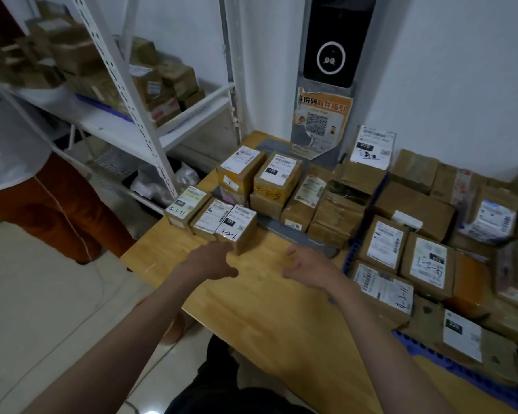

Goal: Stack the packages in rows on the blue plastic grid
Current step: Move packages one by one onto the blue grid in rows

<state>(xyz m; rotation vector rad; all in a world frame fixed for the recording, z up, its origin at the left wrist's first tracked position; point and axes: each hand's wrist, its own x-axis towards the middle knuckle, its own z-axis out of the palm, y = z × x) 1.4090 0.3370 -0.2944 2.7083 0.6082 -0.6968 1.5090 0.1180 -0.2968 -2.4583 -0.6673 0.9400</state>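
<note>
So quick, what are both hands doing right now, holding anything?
Left hand: open, empty, reaching toward the small package on the wooden table.
Right hand: open, fingers loosely curled, holding nothing.

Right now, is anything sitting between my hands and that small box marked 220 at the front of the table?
Nothing visible does. The left hand is almost at the box marked 220, the right hand is just beside it, and only bare wooden table lies between. Both hands hold nothing.

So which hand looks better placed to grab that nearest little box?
Probably the left hand: its fingertips are already at the near corner of the nearest box. The right hand hovers open over the bare table, farther from it, though closer to the blue grid.
</note>
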